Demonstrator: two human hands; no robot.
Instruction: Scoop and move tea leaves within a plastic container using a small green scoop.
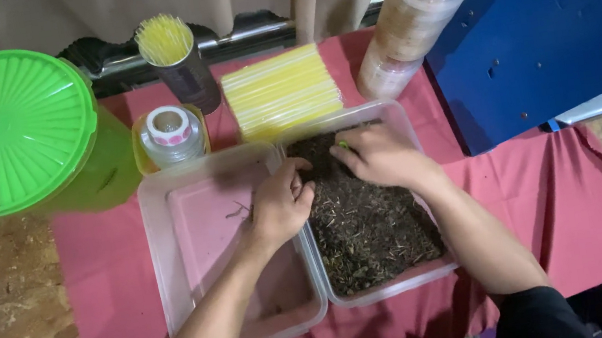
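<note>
- Clear plastic tub [382, 285] of dark dried leaves [374, 230] sits on the pink cloth [561, 209], its left wall touching an almost bare tub [162, 253].
- Right hand [378, 156] rests on the leaves near the far rim, fingers curled together beside a small green bit [343, 144]; whether they pinch it, I cannot tell.
- Left hand [280, 204] lies over the shared walls, fingers bent onto the leaves.
- Yellow straws [282, 92], a tape roll [168, 127] and a stack of lids [407, 26] crowd the far edges; a green lid [1, 130] stands left.
- Open cloth lies right of the tubs.

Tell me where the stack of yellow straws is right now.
In the head view, the stack of yellow straws lies on the red cloth, just behind the tub of dark leaves, between the straw cup and the stacked clear lids.
</note>
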